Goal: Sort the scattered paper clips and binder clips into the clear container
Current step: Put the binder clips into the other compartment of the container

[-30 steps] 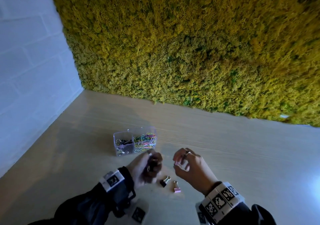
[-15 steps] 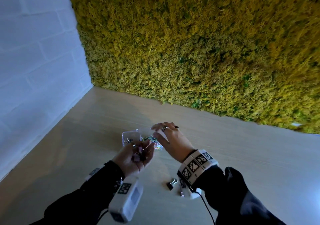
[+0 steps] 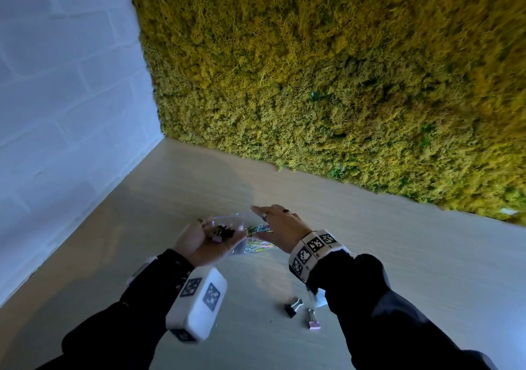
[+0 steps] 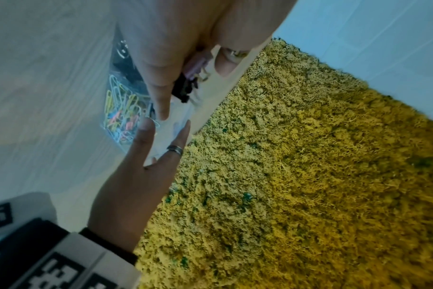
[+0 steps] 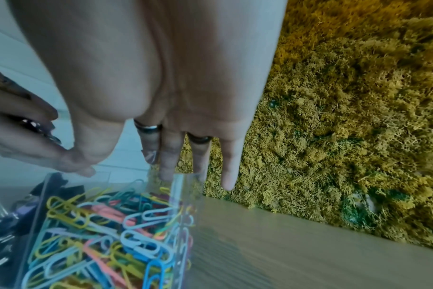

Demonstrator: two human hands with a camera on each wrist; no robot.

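2 hands (image 3: 210, 241) (image 3: 280, 228) over clear container (image 3: 242, 248)

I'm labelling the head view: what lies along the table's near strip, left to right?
White wrist camera on the left arm → black binder clip → pink binder clip → dark right sleeve.

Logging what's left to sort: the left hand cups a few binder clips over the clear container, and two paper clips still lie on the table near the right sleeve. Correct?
One thing is wrong: the two items on the table are binder clips, not paper clips, a black binder clip and a pink binder clip, as the head view shows. The left hand does cup binder clips over the clear container.
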